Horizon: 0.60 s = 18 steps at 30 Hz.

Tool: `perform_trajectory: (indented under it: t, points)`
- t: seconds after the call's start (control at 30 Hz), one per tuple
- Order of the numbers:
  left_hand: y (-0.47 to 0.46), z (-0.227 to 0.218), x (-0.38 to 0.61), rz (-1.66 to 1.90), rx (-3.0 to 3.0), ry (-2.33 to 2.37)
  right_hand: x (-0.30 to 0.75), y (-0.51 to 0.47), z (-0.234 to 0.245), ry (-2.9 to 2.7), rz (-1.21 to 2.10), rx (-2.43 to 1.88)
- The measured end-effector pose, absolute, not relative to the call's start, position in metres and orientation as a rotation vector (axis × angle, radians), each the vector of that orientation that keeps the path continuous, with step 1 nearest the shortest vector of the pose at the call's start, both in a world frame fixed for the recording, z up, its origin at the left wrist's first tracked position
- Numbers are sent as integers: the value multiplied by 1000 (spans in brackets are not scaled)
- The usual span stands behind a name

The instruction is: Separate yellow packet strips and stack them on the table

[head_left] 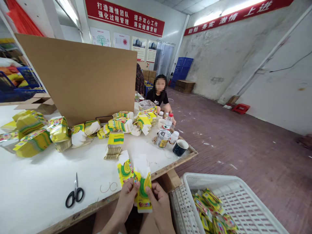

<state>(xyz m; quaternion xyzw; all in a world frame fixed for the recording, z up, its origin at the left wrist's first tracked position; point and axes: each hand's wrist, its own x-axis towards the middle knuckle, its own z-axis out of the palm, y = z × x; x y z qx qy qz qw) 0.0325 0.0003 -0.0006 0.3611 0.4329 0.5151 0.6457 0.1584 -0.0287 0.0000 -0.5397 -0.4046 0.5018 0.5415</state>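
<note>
Near the table's front edge, my left hand and my right hand pinch a flat yellow-and-green printed paper carton from its two sides. White flaps stick up at the carton's far end. A second carton of the same print lies just beyond my left fingers; I cannot tell whether they touch it. Farther back stands a stack of flattened cartons. Black-handled scissors lie to the left of my hands, with thin rubber bands between.
Piles of cartons line the table before a large cardboard sheet. A dark mug, a glass jar and bottles stand at the right edge. A white basket holds filled-looking cartons. A person crouches beyond.
</note>
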Motion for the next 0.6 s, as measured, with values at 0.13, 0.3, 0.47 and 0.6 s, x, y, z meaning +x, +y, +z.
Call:
perform_trajectory:
  t: [0.13,0.3,0.47,0.6]
  points:
    - [-2,2,34,1208,929,912,166,-30,-1,-1076,1021,-1344]
    - [-2,7,22,1057,1063,743,181,-27,13,-1213,1094,-1145]
    - [-2,24,13,912,992,538,193,-26,32,-1288,1268,-1049]
    - [-8,37,11,870,947,529,197,-24,46,-1295,1286,-1098]
